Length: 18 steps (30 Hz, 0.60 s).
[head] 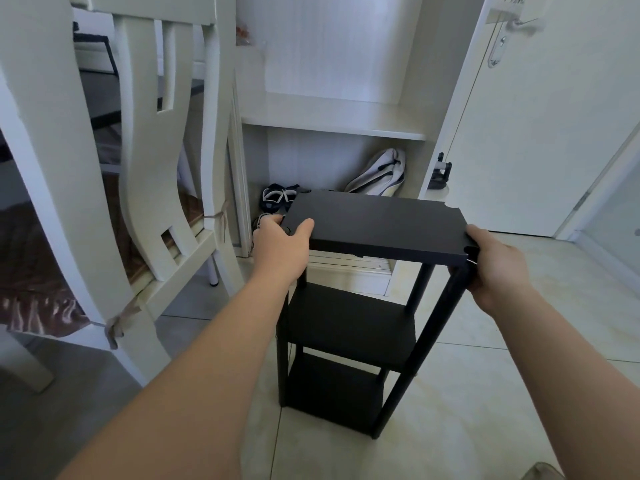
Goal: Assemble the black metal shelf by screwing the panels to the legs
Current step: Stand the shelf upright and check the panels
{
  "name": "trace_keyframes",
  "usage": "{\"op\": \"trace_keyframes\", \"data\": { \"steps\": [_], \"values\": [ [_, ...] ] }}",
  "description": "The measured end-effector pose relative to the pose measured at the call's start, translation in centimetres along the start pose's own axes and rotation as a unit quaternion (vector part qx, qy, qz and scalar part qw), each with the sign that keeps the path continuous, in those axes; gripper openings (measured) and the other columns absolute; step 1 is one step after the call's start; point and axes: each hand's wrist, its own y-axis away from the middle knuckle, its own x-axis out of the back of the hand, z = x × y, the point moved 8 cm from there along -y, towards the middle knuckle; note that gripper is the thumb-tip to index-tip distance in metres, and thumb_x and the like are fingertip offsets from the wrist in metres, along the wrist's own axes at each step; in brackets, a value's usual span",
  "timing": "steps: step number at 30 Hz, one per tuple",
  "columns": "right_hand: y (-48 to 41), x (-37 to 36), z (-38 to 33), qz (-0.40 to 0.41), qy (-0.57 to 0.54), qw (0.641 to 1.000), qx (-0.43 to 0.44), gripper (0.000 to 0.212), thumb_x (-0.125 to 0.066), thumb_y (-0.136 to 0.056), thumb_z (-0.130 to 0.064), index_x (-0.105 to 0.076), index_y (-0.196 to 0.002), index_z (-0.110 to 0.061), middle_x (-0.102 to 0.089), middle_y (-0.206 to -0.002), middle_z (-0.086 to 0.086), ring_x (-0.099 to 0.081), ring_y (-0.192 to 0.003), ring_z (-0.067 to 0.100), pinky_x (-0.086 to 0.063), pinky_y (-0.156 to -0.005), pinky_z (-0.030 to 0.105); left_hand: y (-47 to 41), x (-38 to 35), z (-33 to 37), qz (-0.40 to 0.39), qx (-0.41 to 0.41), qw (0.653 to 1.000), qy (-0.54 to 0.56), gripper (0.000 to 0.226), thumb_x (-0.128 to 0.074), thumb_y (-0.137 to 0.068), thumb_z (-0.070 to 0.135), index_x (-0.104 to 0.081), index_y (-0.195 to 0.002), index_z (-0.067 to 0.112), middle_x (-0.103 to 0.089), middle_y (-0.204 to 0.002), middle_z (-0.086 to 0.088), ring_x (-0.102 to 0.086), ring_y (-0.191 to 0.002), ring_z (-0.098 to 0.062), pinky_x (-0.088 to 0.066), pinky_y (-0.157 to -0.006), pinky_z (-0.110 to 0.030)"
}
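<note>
A black metal shelf with three panels on black legs stands upright on the tiled floor in front of me. Its top panel is level with my hands. My left hand grips the panel's near left corner, thumb on top and fingers curled round the edge. My right hand grips the near right corner, where the front right leg meets the panel. The middle panel and bottom panel sit below between the legs.
A white wooden chair with a brown cushion stands close on the left. Behind the shelf is a white cabinet with shoes and a bag in its lower niche. A white door is at the right.
</note>
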Motion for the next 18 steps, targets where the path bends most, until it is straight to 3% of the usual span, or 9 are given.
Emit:
{"op": "trace_keyframes", "data": {
  "steps": [2,4,7,9,12,14,18],
  "values": [
    [0.4,-0.3,0.5,0.003,-0.031,0.999,-0.018,0.014,-0.063,-0.091,-0.027,-0.064,-0.088,-0.014,-0.064,-0.074,0.001,-0.056,-0.059,0.022,-0.046,-0.064,0.036,0.0,0.0,1.0,0.009,-0.048,0.998,0.037,0.064,-0.067,-0.093,0.038,-0.037,-0.147,0.020,-0.045,-0.145,0.000,-0.045,-0.130,-0.018,-0.039,-0.106,-0.036],
    [0.7,-0.5,0.8,-0.018,-0.043,0.998,-0.042,0.014,-0.054,-0.089,-0.025,-0.061,-0.093,-0.014,-0.059,-0.076,0.002,-0.052,-0.059,0.020,-0.043,-0.061,0.034,0.1,0.1,0.9,0.022,-0.034,0.997,0.070,0.074,-0.070,-0.091,0.037,-0.030,-0.152,0.021,-0.038,-0.152,-0.001,-0.039,-0.137,-0.020,-0.036,-0.111,-0.038],
    [0.8,-0.6,0.8,-0.067,-0.014,0.996,-0.057,0.020,-0.047,-0.088,-0.026,-0.060,-0.097,-0.015,-0.056,-0.069,0.000,-0.045,-0.057,0.019,-0.038,-0.059,0.031,0.9,-1.2,-1.7,0.018,0.116,0.984,0.133,0.095,-0.074,-0.084,0.046,-0.019,-0.156,0.017,-0.028,-0.158,-0.007,-0.034,-0.142,-0.030,-0.033,-0.114,-0.046],
    [0.9,-0.2,0.6,-0.057,0.006,0.997,-0.053,0.017,-0.050,-0.093,-0.030,-0.063,-0.090,-0.019,-0.059,-0.061,-0.005,-0.047,-0.054,0.016,-0.039,-0.054,0.029,2.4,-3.2,-2.5,-0.016,0.174,0.973,0.149,0.093,-0.074,-0.081,0.051,-0.027,-0.152,0.014,-0.035,-0.153,-0.009,-0.041,-0.133,-0.031,-0.037,-0.103,-0.043],
    [0.9,0.1,0.5,-0.037,-0.008,0.998,-0.042,0.016,-0.057,-0.097,-0.032,-0.065,-0.088,-0.022,-0.062,-0.062,-0.006,-0.050,-0.052,0.013,-0.040,-0.051,0.026,2.9,-5.2,-1.7,-0.035,0.120,0.981,0.147,0.062,-0.071,-0.083,0.048,-0.047,-0.130,0.017,-0.056,-0.123,0.003,-0.051,-0.113,-0.021,-0.037,-0.087,-0.033],
    [0.9,-0.1,0.7,-0.033,-0.011,0.999,-0.040,0.014,-0.057,-0.096,-0.030,-0.064,-0.088,-0.021,-0.062,-0.060,-0.005,-0.051,-0.047,0.011,-0.041,-0.049,0.024,2.7,-5.6,-1.0,-0.054,0.100,0.980,0.161,0.058,-0.070,-0.084,0.049,-0.047,-0.128,0.022,-0.053,-0.101,0.015,-0.050,-0.102,-0.015,-0.035,-0.085,-0.032],
    [1.2,-1.2,1.9,-0.096,-0.014,0.992,-0.080,0.009,-0.052,-0.092,-0.027,-0.054,-0.092,-0.019,-0.048,-0.065,-0.002,-0.040,-0.051,0.013,-0.037,-0.055,0.025,1.0,-4.7,-0.6,-0.083,0.084,0.984,0.136,0.064,-0.064,-0.089,0.053,-0.047,-0.141,0.019,-0.054,-0.116,0.010,-0.045,-0.105,-0.014,-0.033,-0.092,-0.032]
  ]
}}
